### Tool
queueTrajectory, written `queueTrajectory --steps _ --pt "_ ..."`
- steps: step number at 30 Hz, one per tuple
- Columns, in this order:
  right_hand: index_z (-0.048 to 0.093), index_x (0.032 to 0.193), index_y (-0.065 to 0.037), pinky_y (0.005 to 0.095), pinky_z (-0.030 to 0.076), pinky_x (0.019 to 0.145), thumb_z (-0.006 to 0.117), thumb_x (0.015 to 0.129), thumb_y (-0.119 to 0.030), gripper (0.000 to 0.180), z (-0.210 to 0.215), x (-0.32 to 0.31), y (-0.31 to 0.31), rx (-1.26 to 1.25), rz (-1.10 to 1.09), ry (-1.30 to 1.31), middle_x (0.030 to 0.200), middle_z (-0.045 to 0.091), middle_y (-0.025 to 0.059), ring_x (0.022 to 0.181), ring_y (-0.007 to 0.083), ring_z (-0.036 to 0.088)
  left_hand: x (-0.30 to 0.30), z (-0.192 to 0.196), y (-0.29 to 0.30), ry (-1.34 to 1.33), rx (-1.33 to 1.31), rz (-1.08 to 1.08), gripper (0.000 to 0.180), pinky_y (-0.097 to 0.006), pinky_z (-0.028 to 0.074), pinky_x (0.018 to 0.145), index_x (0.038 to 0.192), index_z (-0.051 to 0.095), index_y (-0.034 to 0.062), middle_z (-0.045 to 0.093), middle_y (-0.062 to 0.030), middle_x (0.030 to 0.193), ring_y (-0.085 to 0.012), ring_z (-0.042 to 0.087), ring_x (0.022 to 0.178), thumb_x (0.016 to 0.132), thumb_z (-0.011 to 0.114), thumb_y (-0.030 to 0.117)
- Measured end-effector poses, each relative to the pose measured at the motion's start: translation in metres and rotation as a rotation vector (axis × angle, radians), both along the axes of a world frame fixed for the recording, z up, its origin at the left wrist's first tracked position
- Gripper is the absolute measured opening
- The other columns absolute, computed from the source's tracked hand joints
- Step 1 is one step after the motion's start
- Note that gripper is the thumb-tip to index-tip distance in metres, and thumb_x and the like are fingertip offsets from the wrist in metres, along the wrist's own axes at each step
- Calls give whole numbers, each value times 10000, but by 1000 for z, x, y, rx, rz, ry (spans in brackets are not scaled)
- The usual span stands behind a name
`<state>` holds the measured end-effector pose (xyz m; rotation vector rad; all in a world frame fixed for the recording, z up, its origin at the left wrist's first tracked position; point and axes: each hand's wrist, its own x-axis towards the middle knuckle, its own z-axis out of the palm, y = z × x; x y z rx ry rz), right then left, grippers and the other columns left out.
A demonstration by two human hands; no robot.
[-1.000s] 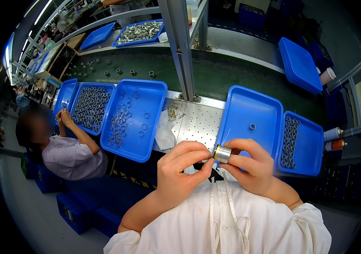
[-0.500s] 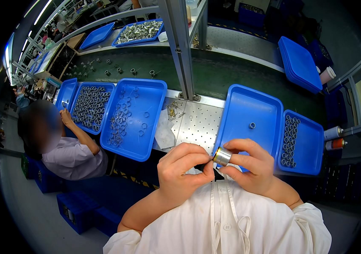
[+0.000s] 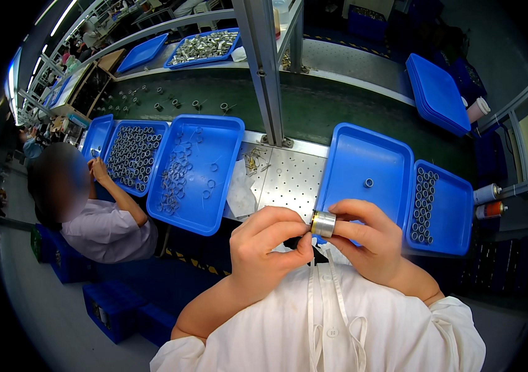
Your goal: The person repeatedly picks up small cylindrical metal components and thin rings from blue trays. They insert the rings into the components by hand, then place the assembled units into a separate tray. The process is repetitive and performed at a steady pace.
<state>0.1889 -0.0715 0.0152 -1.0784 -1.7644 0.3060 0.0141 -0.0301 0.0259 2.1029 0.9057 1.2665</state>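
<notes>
In front of my chest, my right hand [image 3: 372, 239] is closed around a short silver metal cylinder [image 3: 325, 224] with a yellowish band at its left end. My left hand [image 3: 268, 242] is closed in a pinch at that banded end; whatever lies between its fingertips is too small and covered to make out. Just beyond my right hand is a blue tray [image 3: 363, 146] with a single small metal ring [image 3: 369, 183] in it. Right of that, another blue tray [image 3: 455, 214] holds rows of similar rings.
A metal post [image 3: 261, 74] rises beyond the perforated bench plate [image 3: 292, 186], where small brass-coloured pins [image 3: 253, 162] lie. Left is a blue tray [image 3: 224, 180] of thin wire rings. A co-worker [image 3: 112, 229] sits at left. Ringed parts rest on the green conveyor [image 3: 233, 93].
The cylinder has turned a little, lying more level, and its banded end has shifted slightly left. Parts on the conveyor have moved slightly right. Both my hands keep their grips.
</notes>
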Motion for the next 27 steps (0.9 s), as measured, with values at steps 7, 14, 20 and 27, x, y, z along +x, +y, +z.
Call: queueTrajectory --steps 7,14,20,27 --pt "642 851 -12 269 513 614 769 621 4 263 7 0 -3 -23 2 -16 967 589 118 718 199 604 1 -1 -2 -41 -36 -13 193 -253 486 586 735 636 3 622 -79 775 -179 608 664 567 693 -71" --pt "665 864 -42 259 527 641 764 641 24 253 4 2 -5 8 2 -72 996 581 123 752 192 605 0 1 -3 -69 -138 -26 187 -251 484 597 738 640 -4 625 -78 789 -167 607 684 578 683 -89" --pt "640 833 14 280 534 640 750 640 26 222 1 -2 -6 -35 -13 30 978 587 132 723 206 626 -1 -4 -4 -51 -89 -18 192 -244 474 586 726 636 4 622 -76 781 -169 605 669 561 690 -77" --pt "640 840 7 282 523 626 755 636 15 234 3 0 -6 -20 -10 17 976 587 132 717 211 618 1 0 -2 -84 -205 -66 129 -224 494 564 780 643 -19 619 -71 811 -127 607 654 660 676 -53"
